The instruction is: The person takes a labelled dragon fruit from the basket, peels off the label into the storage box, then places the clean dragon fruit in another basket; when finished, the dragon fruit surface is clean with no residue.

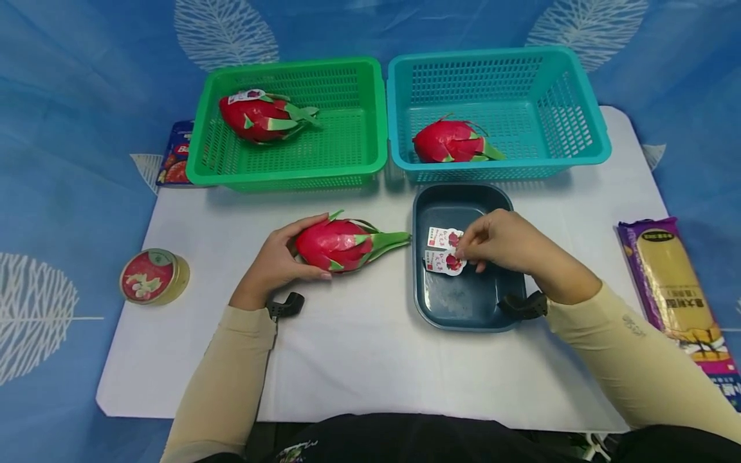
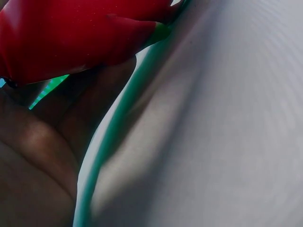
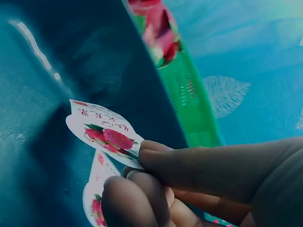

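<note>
The white-covered table point(image 1: 347, 363) takes up most of what I'm looking at, with a green basket point(image 1: 289, 178) at its far left and a turquoise basket point(image 1: 523, 168) at its far right. Nearer than the turquoise one sits a dark blue tray point(image 1: 457, 312). The left hand point(image 1: 280, 263) is partly spread, thumb on the near side and fingers on the far side, holding the left end of the near dragon fruit point(image 1: 336, 247). That fruit lies left of the tray, its green tip pointing right, just beside the rim. The far-left dragon fruit point(image 1: 255, 122) wears a white sticker point(image 1: 246, 96); the far-right dragon fruit point(image 1: 444, 143) shows none from here. The right hand point(image 1: 500, 241) is nearly closed over the tray, thumb and finger pinching the edge of one of two small fruit-printed labels point(image 3: 105, 126); I can't tell whether they're loose or joined. My guess is that a label is being picked out for the steadied fruit. The next move would call for parting it cleanly from its neighbour, carrying it left and pressing it flat, perhaps on smooth skin between the green scales.
</note>
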A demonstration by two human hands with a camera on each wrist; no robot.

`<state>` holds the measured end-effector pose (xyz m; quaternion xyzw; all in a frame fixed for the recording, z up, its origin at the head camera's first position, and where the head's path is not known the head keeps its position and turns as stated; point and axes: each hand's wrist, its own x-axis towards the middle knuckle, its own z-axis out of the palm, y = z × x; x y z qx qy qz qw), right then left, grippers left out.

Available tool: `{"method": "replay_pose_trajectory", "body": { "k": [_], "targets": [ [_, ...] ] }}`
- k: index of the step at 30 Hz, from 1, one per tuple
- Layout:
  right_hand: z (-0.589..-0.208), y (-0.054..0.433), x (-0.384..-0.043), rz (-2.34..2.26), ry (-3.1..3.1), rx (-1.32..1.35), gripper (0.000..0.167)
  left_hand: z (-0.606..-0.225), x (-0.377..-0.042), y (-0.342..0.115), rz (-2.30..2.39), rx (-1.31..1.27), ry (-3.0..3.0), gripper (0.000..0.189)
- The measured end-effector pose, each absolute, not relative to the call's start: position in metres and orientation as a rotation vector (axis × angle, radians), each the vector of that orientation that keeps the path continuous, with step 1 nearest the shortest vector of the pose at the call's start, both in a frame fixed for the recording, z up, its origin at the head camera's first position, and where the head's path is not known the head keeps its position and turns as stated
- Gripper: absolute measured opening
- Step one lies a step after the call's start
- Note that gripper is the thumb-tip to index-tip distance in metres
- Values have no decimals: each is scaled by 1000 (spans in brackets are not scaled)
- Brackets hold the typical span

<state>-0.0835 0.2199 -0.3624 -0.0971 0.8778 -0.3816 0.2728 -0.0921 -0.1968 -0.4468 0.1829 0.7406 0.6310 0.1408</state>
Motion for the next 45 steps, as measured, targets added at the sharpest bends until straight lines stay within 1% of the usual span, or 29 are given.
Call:
{"method": "replay_pose_trajectory", "body": {
  "k": [10, 22, 26, 35, 38, 42, 45],
  "targets": [
    [-372, 210, -80, -808, 2516, -300, 9, -446, -91, -196, 1816, 509, 2143, 96],
    [-369, 204, -75, -570, 2657, -351, 8, -445, -91, -196, 1825, 520, 2141, 96],
    [-362, 207, -76, -600, 2690, -358, 13, -444, -91, -196, 1825, 521, 2140, 96],
    [-343, 233, -81, -962, 2630, -185, 23, -444, -92, -197, 1824, 519, 2142, 96],
    [-343, 246, -84, -1125, 2617, -109, 29, -445, -92, -196, 1828, 521, 2137, 96],
    [-351, 262, -89, -1462, 2569, 4, 37, -446, -92, -196, 1830, 523, 2132, 95],
    [-363, 276, -94, -1887, 2374, 103, 36, -447, -92, -196, 1832, 528, 2129, 95]
  ]
}}
